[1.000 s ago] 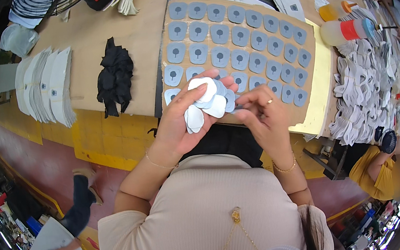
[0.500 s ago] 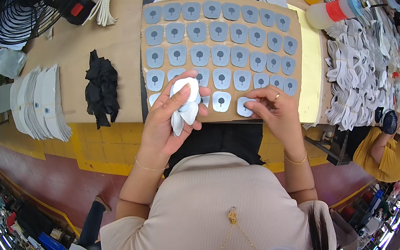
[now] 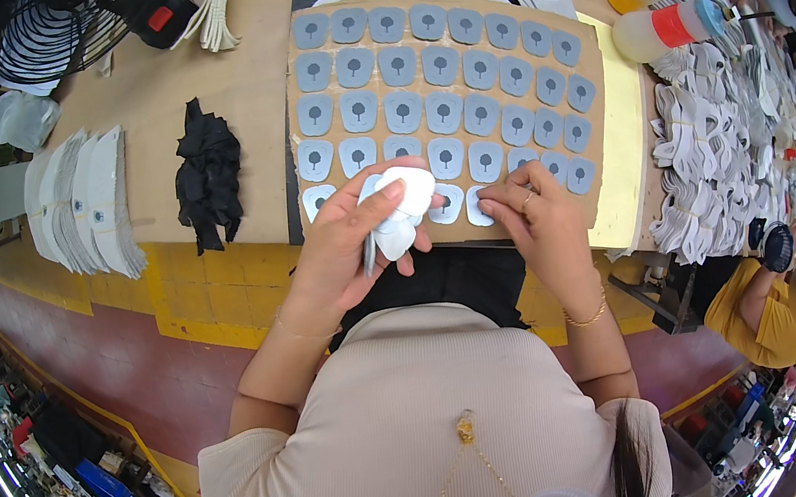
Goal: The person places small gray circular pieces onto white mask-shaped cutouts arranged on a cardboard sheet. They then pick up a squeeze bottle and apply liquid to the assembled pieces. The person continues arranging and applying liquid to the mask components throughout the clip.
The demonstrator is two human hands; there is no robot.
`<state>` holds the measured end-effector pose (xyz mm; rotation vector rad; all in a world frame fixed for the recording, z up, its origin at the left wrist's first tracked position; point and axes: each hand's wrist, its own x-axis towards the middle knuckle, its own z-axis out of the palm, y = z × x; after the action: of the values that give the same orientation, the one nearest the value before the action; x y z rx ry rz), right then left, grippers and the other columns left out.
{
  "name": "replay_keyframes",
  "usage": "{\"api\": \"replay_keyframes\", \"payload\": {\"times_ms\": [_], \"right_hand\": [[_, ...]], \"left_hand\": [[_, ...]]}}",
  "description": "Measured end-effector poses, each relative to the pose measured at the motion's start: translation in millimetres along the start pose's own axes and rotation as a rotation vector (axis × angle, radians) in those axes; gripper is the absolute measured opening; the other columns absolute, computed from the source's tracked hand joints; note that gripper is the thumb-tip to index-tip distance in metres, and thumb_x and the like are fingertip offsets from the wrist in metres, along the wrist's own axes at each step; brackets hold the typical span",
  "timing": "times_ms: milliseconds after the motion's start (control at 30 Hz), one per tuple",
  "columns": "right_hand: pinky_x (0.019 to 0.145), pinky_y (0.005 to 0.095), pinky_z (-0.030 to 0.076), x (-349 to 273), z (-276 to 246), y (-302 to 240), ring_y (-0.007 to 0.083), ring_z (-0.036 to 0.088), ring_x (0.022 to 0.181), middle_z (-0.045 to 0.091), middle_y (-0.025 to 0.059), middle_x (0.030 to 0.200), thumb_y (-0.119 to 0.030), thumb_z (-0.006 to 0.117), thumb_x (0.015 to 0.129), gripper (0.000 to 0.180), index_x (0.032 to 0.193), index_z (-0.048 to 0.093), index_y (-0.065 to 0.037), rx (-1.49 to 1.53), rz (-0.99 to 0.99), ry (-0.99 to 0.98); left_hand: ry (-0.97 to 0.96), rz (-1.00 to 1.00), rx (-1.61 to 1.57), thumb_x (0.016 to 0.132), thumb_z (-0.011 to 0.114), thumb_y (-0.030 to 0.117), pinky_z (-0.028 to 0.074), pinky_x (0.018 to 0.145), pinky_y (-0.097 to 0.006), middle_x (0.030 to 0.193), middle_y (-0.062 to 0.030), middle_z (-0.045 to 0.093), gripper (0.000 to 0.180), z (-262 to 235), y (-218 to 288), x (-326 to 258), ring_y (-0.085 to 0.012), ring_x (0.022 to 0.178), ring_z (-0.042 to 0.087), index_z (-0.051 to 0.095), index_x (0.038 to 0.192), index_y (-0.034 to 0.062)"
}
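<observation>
A brown cardboard sheet (image 3: pixel 596 72) lies on the table, covered with rows of several grey shield-shaped pieces (image 3: pixel 440 67). My left hand (image 3: pixel 352 244) is closed around a small stack of white pieces (image 3: pixel 403 210) just above the sheet's near edge. My right hand (image 3: pixel 535 220) rests at the sheet's near edge, its fingertips pressing a pale piece (image 3: pixel 481 205) down in the front row.
A black fabric bundle (image 3: pixel 208 178) and fanned white curved pieces (image 3: pixel 87 214) lie to the left. Glue bottles (image 3: pixel 666 27) and piles of white parts (image 3: pixel 719 166) sit at the right. A pale yellow board (image 3: pixel 629 168) lies under the sheet. Another person in yellow (image 3: pixel 769 320) is at lower right.
My right hand took a piece from the stack and laid it on the sheet's front row, and now presses it. My left hand keeps hold of the white stack.
</observation>
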<state>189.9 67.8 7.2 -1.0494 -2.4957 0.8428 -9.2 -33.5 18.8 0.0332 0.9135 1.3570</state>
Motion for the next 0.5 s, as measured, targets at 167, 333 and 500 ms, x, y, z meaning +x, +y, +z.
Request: {"api": "replay_keyframes", "payload": {"times_ms": [167,333,500], "right_hand": [[0.060,0.0286,0.049,16,-7,-23,0.0149,0.059,0.068,0.060,0.0050,0.089,-0.001,0.074,0.076,0.027,0.102,0.073,-0.010,0.238,-0.132,0.083],[0.064,0.0266,0.051,15,-13,-17,0.0154,0.063,0.077,0.064,0.0053,0.094,0.002,0.072,0.076,0.027,0.100,0.073,-0.010,0.322,-0.293,0.047],[0.064,0.0224,0.052,-11,-30,15,0.0109,0.065,0.073,0.067,0.0076,0.088,-0.004,0.068,0.087,0.007,0.092,0.069,0.000,0.655,0.201,0.033]], "left_hand": [[-0.017,-0.073,0.083,0.091,0.065,0.020,0.040,0.033,-0.021,0.085,-0.0142,0.065,0.033,1,-3,-1,-0.0141,0.049,0.059,0.055,0.116,0.0005],[-0.055,-0.144,0.145,0.088,0.071,0.025,0.035,0.031,-0.021,0.079,-0.0118,0.064,0.035,-3,-9,-3,-0.0125,0.043,0.055,0.058,0.111,0.0018],[-0.063,-0.063,0.096,0.090,0.069,0.024,0.042,0.034,-0.022,0.088,-0.0142,0.065,0.037,-8,-12,0,-0.0146,0.051,0.059,0.056,0.115,0.0004]]}}
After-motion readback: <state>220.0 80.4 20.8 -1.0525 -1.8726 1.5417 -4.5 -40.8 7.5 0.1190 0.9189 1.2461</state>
